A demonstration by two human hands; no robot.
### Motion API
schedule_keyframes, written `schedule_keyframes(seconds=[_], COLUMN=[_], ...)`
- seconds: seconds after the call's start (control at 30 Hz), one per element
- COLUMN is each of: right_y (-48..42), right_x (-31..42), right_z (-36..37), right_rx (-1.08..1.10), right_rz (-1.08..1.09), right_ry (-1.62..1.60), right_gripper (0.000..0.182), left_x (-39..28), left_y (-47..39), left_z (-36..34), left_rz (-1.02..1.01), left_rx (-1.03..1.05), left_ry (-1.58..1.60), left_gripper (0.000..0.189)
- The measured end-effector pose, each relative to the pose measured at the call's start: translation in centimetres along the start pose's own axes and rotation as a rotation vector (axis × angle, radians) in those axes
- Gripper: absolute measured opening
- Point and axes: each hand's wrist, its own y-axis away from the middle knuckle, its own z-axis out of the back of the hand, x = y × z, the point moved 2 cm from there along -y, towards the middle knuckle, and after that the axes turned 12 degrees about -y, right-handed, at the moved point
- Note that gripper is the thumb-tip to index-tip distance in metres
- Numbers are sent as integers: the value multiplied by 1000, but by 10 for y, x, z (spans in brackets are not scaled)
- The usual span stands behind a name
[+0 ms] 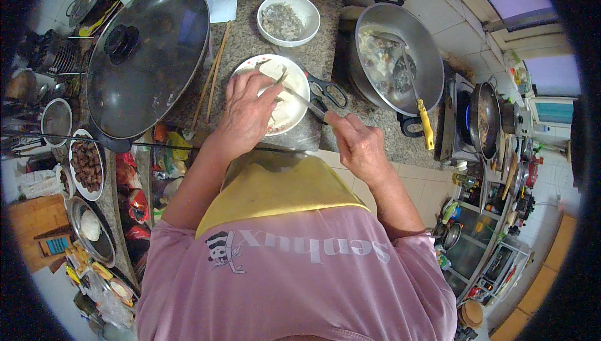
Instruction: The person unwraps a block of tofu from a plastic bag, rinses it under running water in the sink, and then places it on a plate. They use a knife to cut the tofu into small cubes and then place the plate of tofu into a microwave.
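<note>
A round white plate with a red-patterned rim (303, 78) sits on the stone counter before me. On it lie pale white blocks (281, 112) that look like tofu. My right hand (359, 146) grips a knife (307, 104), its metal blade reaching over the plate towards my left fingertips. Over the plate's left side, my left hand (249, 106) curls with its fingers downward. A slim dark piece (281, 76) shows by those fingertips; whether they pinch it is unclear. Beside the plate's right edge lie scissors with dark handles (334, 93).
Behind the plate stands a white bowl of greyish shrimp-like food (281, 21). A deep metal pot (427, 59) at right holds a yellow-handled ladle (425, 125). To the left are wooden chopsticks (216, 78) and a large pan with a glass lid (155, 59). A pan (483, 120) sits over a blue flame.
</note>
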Motion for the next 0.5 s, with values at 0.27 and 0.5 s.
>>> schedule_keyframes(seconds=[0.27, 0.5], right_y=[3, 12], right_x=[2, 19], right_z=[3, 11], right_rx=[1, 109], right_rz=[-7, -17], right_ry=[-32, -115], right_gripper=[34, 35], left_x=[8, 2], left_y=[21, 39], left_z=[8, 16], left_rz=[72, 133], left_rx=[-11, -6], left_ry=[-43, -14], left_gripper=[28, 35])
